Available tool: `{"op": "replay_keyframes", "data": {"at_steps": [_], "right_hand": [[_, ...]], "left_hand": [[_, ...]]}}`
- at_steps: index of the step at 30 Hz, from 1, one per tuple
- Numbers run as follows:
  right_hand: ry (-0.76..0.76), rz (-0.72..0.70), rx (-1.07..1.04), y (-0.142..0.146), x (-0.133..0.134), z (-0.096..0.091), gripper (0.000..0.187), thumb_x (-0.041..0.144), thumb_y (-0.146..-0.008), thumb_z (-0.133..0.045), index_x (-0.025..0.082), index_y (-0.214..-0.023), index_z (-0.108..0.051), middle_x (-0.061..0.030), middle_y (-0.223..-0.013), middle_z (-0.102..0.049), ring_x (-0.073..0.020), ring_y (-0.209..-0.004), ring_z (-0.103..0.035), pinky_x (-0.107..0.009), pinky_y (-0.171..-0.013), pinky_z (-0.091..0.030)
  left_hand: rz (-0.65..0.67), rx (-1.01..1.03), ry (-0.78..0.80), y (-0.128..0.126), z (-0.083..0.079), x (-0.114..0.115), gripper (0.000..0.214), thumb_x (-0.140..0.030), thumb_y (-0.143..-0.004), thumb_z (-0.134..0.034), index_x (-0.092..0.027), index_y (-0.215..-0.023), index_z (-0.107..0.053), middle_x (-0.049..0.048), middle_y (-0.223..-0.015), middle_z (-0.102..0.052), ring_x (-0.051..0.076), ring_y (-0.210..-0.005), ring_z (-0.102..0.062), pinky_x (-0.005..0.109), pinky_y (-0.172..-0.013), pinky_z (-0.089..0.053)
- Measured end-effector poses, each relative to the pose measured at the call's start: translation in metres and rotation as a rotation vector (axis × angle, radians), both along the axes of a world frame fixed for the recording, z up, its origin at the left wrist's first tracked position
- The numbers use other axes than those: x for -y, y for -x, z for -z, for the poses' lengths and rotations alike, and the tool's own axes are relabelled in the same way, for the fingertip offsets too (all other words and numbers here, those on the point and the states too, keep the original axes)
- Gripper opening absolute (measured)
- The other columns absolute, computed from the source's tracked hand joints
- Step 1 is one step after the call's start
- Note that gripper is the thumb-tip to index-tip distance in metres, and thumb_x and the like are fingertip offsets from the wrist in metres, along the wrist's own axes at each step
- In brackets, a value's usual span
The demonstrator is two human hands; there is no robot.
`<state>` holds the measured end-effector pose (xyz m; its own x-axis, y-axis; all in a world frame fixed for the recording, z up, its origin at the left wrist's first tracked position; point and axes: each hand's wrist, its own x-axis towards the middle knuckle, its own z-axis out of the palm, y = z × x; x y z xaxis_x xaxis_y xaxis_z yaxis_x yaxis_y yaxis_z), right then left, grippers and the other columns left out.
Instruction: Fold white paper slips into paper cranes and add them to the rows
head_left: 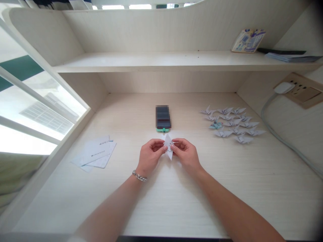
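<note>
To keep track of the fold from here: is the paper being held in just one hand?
No, the left hand and the right hand both pinch the folded white paper between them.

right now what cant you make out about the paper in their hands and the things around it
Head view, folded paper: middle hidden by left hand and right hand.
Head view, phone: face blurred by pixelation.
Head view, printed sheets: text too small to read.
</note>
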<state>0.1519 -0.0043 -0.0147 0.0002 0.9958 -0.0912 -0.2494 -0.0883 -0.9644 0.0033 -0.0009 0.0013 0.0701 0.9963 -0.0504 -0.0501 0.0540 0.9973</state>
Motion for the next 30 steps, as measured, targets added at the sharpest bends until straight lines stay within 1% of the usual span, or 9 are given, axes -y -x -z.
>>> {"op": "replay_keyframes", "data": {"at_steps": [5, 8, 12, 16, 19, 22, 24, 27, 30], "right_hand": [[-0.004, 0.020, -0.002, -0.0006, -0.0007, 0.0009, 0.025, 0.031, -0.066, -0.070, 0.019, -0.085, -0.060, -0.0033, -0.081, -0.064, -0.0164, -0.071, -0.062, -0.029, -0.061, -0.052], [-0.011, -0.005, -0.008, -0.0016, -0.0013, 0.0015, 0.020, 0.028, -0.065, -0.071, 0.019, -0.079, -0.059, -0.0010, -0.076, -0.063, -0.0146, -0.067, -0.060, -0.027, -0.060, -0.051], [-0.012, -0.052, 0.012, -0.0039, -0.0025, 0.0024, 0.020, 0.023, -0.060, -0.073, 0.019, -0.074, -0.059, 0.0002, -0.071, -0.063, -0.0150, -0.067, -0.060, -0.028, -0.062, -0.050], [-0.010, -0.090, 0.108, -0.0061, -0.0033, 0.0014, 0.011, 0.021, -0.062, -0.069, 0.018, -0.071, -0.065, -0.0015, -0.069, -0.065, -0.0155, -0.066, -0.060, -0.028, -0.064, -0.048], [-0.007, -0.110, 0.113, -0.0070, -0.0032, 0.0001, 0.008, 0.018, -0.063, -0.065, 0.017, -0.071, -0.067, -0.0022, -0.073, -0.066, -0.0164, -0.069, -0.060, -0.029, -0.066, -0.047], [-0.031, -0.124, 0.140, -0.0075, -0.0030, -0.0002, 0.010, 0.014, -0.063, -0.061, 0.018, -0.070, -0.067, -0.0017, -0.074, -0.066, -0.0164, -0.071, -0.060, -0.028, -0.067, -0.046], [-0.051, -0.132, 0.190, -0.0078, -0.0030, 0.0002, 0.011, 0.012, -0.064, -0.059, 0.018, -0.069, -0.067, -0.0012, -0.073, -0.066, -0.0158, -0.071, -0.059, -0.027, -0.067, -0.046], [-0.028, -0.137, 0.164, -0.0075, -0.0032, 0.0013, 0.011, 0.015, -0.067, -0.056, 0.018, -0.067, -0.066, -0.0015, -0.073, -0.065, -0.0162, -0.071, -0.059, -0.028, -0.068, -0.046], [0.011, -0.135, 0.090, -0.0061, -0.0033, 0.0026, 0.009, 0.024, -0.070, -0.059, 0.017, -0.071, -0.066, -0.0025, -0.072, -0.064, -0.0171, -0.071, -0.059, -0.030, -0.068, -0.048]], "left_hand": [[0.005, 0.008, -0.012, 0.0002, 0.0011, -0.0002, 0.025, -0.026, -0.065, -0.070, -0.013, -0.085, -0.062, 0.0070, -0.083, -0.067, 0.018, -0.077, -0.064, 0.030, -0.072, -0.052], [0.015, -0.022, -0.020, 0.0009, 0.0023, -0.0003, 0.020, -0.026, -0.066, -0.070, -0.014, -0.081, -0.064, 0.0062, -0.081, -0.067, 0.018, -0.076, -0.063, 0.030, -0.072, -0.051], [0.035, -0.084, -0.023, 0.0029, 0.0037, -0.0007, 0.017, -0.025, -0.067, -0.068, -0.015, -0.080, -0.066, 0.0063, -0.081, -0.068, 0.018, -0.076, -0.063, 0.029, -0.071, -0.050], [0.087, -0.132, -0.052, 0.0058, 0.0027, -0.0013, 0.014, -0.018, -0.068, -0.064, -0.016, -0.081, -0.069, 0.0063, -0.086, -0.068, 0.018, -0.081, -0.063, 0.027, -0.073, -0.050], [0.104, -0.130, -0.056, 0.0074, 0.0004, -0.0012, 0.017, -0.014, -0.069, -0.059, -0.017, -0.082, -0.071, 0.0062, -0.091, -0.068, 0.018, -0.083, -0.062, 0.027, -0.074, -0.049], [0.109, -0.093, -0.024, 0.0071, -0.0013, -0.0007, 0.015, -0.021, -0.072, -0.059, -0.016, -0.081, -0.070, 0.0070, -0.089, -0.068, 0.018, -0.080, -0.062, 0.027, -0.072, -0.050], [0.097, -0.093, -0.009, 0.0060, -0.0011, -0.0004, 0.016, -0.025, -0.070, -0.063, -0.015, -0.081, -0.070, 0.0077, -0.087, -0.069, 0.019, -0.081, -0.063, 0.028, -0.072, -0.050], [0.071, -0.099, -0.008, 0.0044, 0.0013, -0.0007, 0.018, -0.025, -0.066, -0.068, -0.015, -0.081, -0.069, 0.0081, -0.088, -0.069, 0.020, -0.083, -0.063, 0.029, -0.075, -0.051], [0.061, -0.113, -0.026, 0.0038, 0.0040, -0.0010, 0.020, -0.025, -0.067, -0.068, -0.014, -0.083, -0.068, 0.0083, -0.087, -0.068, 0.019, -0.081, -0.063, 0.030, -0.075, -0.051]]}}
